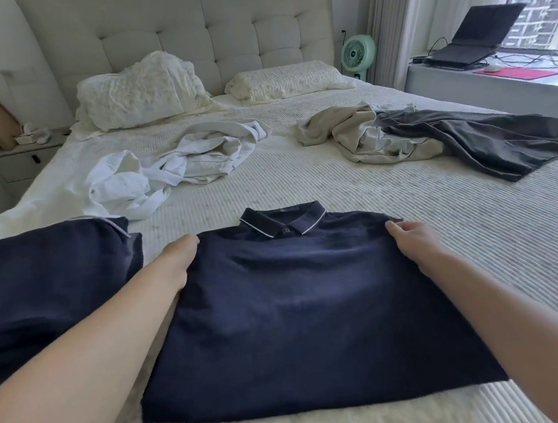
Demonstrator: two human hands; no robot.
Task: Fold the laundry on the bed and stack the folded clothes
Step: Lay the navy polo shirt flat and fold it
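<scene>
The navy polo (300, 298) lies folded, collar up, on the bed (482, 259) before you. Your left hand (180, 256) tucks under its shoulder, grip unclear; your right hand (411, 237) pinches the other. Lift both evenly, keeping edges square.
</scene>
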